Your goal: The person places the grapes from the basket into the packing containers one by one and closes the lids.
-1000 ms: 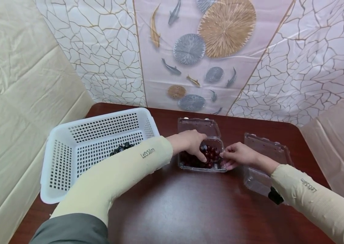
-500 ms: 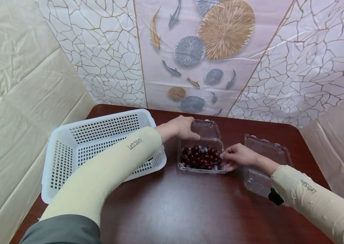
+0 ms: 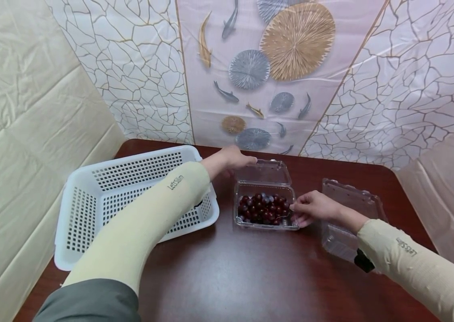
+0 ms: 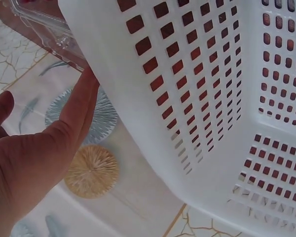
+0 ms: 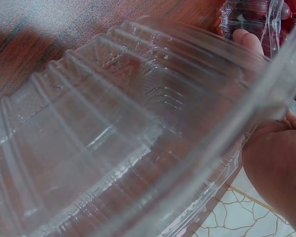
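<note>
A clear plastic clamshell box (image 3: 267, 226) stands on the table with its lid (image 3: 267, 173) raised at the back. Dark red grapes (image 3: 262, 209) lie inside it. My left hand (image 3: 232, 159) is at the lid's far left corner, thumb and fingers apart. In the left wrist view its straight fingers reach the plastic's edge beside the basket. My right hand (image 3: 316, 208) pinches the right wall of the box between thumb and fingers. In the right wrist view, part of that hand is hidden behind another clear box (image 5: 113, 123).
A white perforated basket (image 3: 130, 157) stands at the left, partly covered by my left sleeve. The second clear clamshell box (image 3: 355, 197) sits open at the right, beneath my right forearm. Patterned cloth walls close off the back and sides of the brown table (image 3: 227, 277).
My left hand has come up out of the grapes and moved back and left to the lid's corner. The right hand has kept its hold on the box's right side.
</note>
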Available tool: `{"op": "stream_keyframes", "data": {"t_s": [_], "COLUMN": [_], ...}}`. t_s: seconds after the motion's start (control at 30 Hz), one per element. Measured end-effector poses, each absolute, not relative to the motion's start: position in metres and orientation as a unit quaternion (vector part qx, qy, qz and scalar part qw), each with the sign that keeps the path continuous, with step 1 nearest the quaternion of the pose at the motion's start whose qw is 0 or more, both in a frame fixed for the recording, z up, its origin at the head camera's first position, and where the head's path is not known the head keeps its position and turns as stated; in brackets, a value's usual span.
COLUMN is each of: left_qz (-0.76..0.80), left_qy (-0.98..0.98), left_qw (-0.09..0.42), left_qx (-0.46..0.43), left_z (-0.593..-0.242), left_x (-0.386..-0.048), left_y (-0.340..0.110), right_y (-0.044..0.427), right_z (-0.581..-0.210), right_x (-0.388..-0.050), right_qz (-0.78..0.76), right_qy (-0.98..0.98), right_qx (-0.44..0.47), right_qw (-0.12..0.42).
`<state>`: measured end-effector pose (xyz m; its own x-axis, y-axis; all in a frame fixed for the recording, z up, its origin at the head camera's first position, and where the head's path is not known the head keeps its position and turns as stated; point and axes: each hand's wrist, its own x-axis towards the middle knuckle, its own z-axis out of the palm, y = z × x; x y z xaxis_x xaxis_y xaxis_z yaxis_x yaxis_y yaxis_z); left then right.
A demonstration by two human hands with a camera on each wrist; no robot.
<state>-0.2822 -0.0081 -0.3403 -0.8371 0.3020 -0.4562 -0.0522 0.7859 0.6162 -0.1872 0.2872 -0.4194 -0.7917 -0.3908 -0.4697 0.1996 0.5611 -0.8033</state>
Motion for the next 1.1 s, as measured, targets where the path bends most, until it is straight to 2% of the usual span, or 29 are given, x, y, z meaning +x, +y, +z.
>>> {"op": "stream_keyframes", "data": {"t_s": [0.13,0.33,0.53,0.87,1.1], "left_qz": [0.367,0.32,0.316,0.368,0.419], "left_qy": [0.877,0.873,0.864,0.851,0.857], "left_qw": [0.308,0.368,0.392,0.374,0.299], "left_qx": [0.028,0.031,0.015,0.007,-0.021], "left_z": [-0.342,-0.348,-0.352,-0.361,-0.358], "left_x": [-0.286,-0.293,-0.296,-0.294,-0.29], "left_y": [-0.004,0.002,0.003,0.009,0.007], "right_y": [0.287,0.287,0.288,0.287,0.287], "right_z": [-0.419,-0.419,-0.419,-0.419,-0.418], "right_x": [-0.186,-0.186,-0.187,-0.188,-0.188], "right_qz": [-0.467,-0.468,-0.469,-0.465,-0.463], "right_qy": [0.823,0.822,0.821,0.822,0.824], "right_qx": [-0.057,-0.056,-0.051,-0.065,-0.058], "right_qw": [0.318,0.32,0.322,0.321,0.321]}}
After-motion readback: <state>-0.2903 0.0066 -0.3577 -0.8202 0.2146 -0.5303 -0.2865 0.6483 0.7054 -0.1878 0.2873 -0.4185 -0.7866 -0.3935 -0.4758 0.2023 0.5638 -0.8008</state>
